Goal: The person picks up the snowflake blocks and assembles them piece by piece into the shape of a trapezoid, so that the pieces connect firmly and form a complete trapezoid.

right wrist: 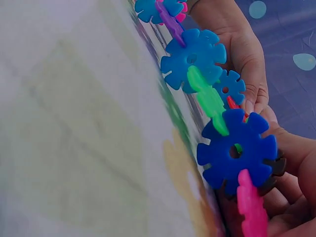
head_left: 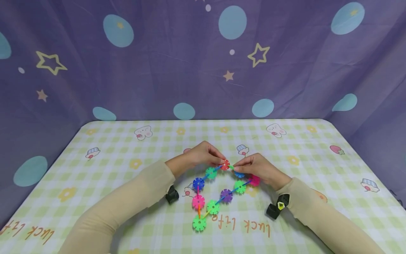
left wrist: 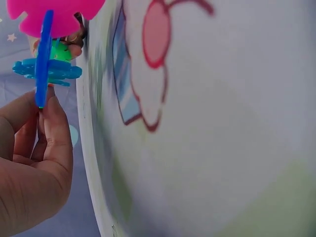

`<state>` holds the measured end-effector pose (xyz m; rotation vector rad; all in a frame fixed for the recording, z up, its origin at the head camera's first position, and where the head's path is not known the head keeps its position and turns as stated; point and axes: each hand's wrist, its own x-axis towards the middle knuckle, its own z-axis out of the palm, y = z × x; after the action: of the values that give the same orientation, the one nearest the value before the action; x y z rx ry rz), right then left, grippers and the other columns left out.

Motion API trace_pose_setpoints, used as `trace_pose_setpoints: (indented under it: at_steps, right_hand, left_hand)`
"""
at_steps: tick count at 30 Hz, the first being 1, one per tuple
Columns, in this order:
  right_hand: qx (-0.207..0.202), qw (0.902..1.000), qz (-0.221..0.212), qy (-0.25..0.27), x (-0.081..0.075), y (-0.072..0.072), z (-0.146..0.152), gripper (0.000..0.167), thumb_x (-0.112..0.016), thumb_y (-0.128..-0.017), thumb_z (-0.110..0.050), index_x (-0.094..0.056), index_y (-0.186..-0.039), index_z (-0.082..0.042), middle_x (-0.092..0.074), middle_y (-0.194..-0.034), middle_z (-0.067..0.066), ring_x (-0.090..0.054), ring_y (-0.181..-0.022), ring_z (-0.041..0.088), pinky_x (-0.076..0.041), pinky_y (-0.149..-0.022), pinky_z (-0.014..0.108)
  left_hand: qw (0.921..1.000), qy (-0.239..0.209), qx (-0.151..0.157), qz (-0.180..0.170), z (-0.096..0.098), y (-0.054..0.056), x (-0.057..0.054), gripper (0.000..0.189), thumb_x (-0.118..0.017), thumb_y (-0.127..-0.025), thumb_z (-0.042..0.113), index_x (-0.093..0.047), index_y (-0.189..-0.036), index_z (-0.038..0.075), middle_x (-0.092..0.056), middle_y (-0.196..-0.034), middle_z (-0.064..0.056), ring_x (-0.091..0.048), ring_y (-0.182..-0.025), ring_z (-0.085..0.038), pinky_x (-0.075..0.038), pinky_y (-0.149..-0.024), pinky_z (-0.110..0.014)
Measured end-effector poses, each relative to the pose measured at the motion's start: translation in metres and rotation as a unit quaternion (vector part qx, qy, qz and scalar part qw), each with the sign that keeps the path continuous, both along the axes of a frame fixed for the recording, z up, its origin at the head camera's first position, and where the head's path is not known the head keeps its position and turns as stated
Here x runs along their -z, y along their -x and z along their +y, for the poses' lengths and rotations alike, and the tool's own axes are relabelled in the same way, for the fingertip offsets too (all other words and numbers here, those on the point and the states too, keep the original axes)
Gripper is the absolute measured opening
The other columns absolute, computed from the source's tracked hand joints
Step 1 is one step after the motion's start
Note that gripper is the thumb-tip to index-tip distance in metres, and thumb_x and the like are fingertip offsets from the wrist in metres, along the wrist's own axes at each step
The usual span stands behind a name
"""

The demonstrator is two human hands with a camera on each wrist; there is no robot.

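Note:
Notched plastic discs are slotted together into a loop on the tablecloth. At its far end my left hand (head_left: 207, 154) pinches a red disc (head_left: 225, 164) between thumb and fingers. Just to the right, my right hand (head_left: 258, 168) pinches a green disc (head_left: 231, 167), seen edge-on beside the red one. Partly under the right hand are a blue disc (head_left: 239, 175) and a pink disc (head_left: 254, 180). Down the left side run a teal disc (head_left: 210, 173), a dark blue disc (head_left: 198, 184) and a pink one. In the right wrist view, a blue disc (right wrist: 237, 150) hides some right-hand fingers.
The loop's near corner is a green disc (head_left: 199, 223), and a purple disc (head_left: 226, 195) lies along its right side. A checked tablecloth (head_left: 127, 197) covers the table, with a patterned purple curtain (head_left: 203, 63) behind. Black wrist cameras sit near both cuffs.

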<state>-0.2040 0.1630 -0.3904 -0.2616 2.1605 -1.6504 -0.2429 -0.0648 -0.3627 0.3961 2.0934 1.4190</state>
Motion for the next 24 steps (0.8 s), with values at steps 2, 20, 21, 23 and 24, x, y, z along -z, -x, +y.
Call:
trace_pose_setpoints:
  at_steps: [2, 20, 21, 23, 24]
  right_hand:
    - [0.001, 1.0, 0.0, 0.0, 0.0, 0.0, 0.0, 0.025, -0.071, -0.083, -0.009, -0.069, -0.1, 0.01, -0.073, -0.082, 0.004, -0.064, -0.071, 0.006, -0.052, -0.066, 0.022]
    - [-0.006, 0.9997, 0.014, -0.017, -0.002, -0.001, -0.001, 0.025, -0.074, -0.081, -0.013, -0.072, -0.098, 0.005, -0.073, -0.083, 0.008, -0.064, -0.071, 0.008, -0.052, -0.065, 0.023]
    - [-0.007, 0.9995, 0.021, -0.023, -0.004, -0.001, -0.001, 0.025, -0.074, -0.082, -0.014, -0.072, -0.099, 0.005, -0.073, -0.084, 0.008, -0.064, -0.07, 0.008, -0.052, -0.065, 0.023]
    - [-0.007, 0.9989, 0.033, -0.032, -0.01, -0.001, 0.0, 0.027, -0.074, -0.082, -0.016, -0.071, -0.101, 0.004, -0.072, -0.083, 0.01, -0.06, -0.062, 0.009, -0.05, -0.06, 0.024]
    - [-0.007, 0.9986, 0.038, -0.037, -0.013, -0.002, 0.0, 0.027, -0.074, -0.083, -0.017, -0.071, -0.101, 0.002, -0.072, -0.082, 0.01, -0.056, -0.058, 0.009, -0.048, -0.056, 0.024]
  left_hand:
    - [1.0, -0.002, 0.003, 0.0, 0.001, 0.001, 0.0, 0.017, -0.07, -0.084, 0.005, -0.072, -0.098, -0.004, -0.072, -0.092, -0.012, -0.067, -0.072, -0.012, -0.057, -0.071, -0.031]
    - [0.9984, 0.001, 0.026, 0.05, 0.003, -0.002, 0.001, 0.015, -0.07, -0.084, 0.006, -0.073, -0.096, -0.002, -0.073, -0.09, -0.01, -0.066, -0.071, -0.01, -0.055, -0.068, -0.026]
    - [0.9986, 0.0, 0.019, 0.05, 0.003, -0.003, 0.0, 0.015, -0.07, -0.084, 0.007, -0.073, -0.096, -0.001, -0.073, -0.091, -0.01, -0.066, -0.073, -0.011, -0.055, -0.07, -0.027]
    - [0.9985, -0.003, 0.009, 0.053, 0.003, -0.005, -0.003, 0.015, -0.07, -0.085, 0.009, -0.074, -0.097, 0.001, -0.073, -0.092, -0.009, -0.067, -0.077, -0.012, -0.056, -0.073, -0.028]
    - [0.9984, -0.007, 0.005, 0.056, 0.003, -0.005, -0.005, 0.015, -0.07, -0.085, 0.009, -0.074, -0.097, 0.001, -0.073, -0.092, -0.008, -0.067, -0.078, -0.013, -0.056, -0.074, -0.029]
